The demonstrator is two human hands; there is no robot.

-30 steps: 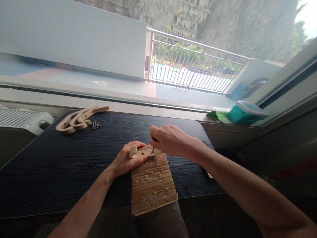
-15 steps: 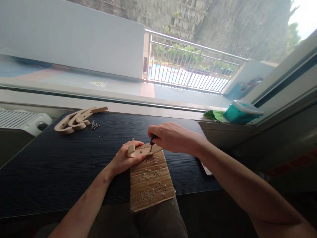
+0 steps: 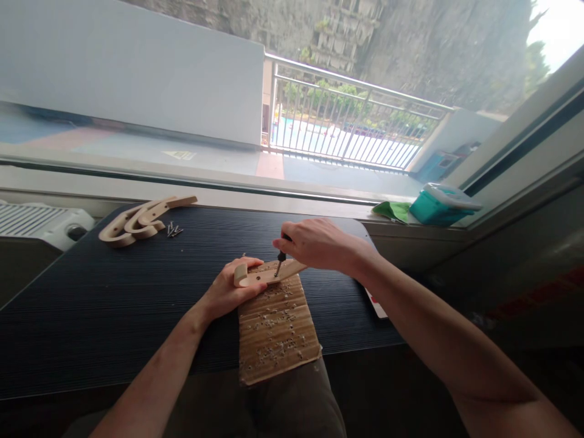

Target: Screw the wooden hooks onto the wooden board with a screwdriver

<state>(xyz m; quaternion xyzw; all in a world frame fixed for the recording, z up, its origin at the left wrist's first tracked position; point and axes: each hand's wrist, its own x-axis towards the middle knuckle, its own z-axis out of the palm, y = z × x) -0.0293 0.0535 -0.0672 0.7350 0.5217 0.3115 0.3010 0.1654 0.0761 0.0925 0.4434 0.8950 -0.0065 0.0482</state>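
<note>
My left hand (image 3: 235,287) grips the curled end of a pale wooden hook (image 3: 253,278), thumb along the near side and fingers on the far side. The hook lies across a worn piece of corrugated cardboard (image 3: 278,328) dotted with small holes. In my right hand (image 3: 310,243) is a screwdriver (image 3: 280,263) with a dark handle, held tilted. Its metal tip meets a screw or hole in the hook's flat part; which one I cannot make out. A second, dark hole shows nearer the curl. The hook's far end runs beneath my right hand.
On the dark tabletop (image 3: 191,340), several similar wooden hooks (image 3: 146,219) lie at the back left beside a small pile of screws (image 3: 173,230). A teal box (image 3: 442,205) and a green cloth (image 3: 392,211) rest on the windowsill. A white radiator (image 3: 41,222) stands at left.
My right hand has lifted slightly and turned its grip, showing more of the screwdriver's handle and of the hook. My left hand keeps its hold. The whole view has shifted a little.
</note>
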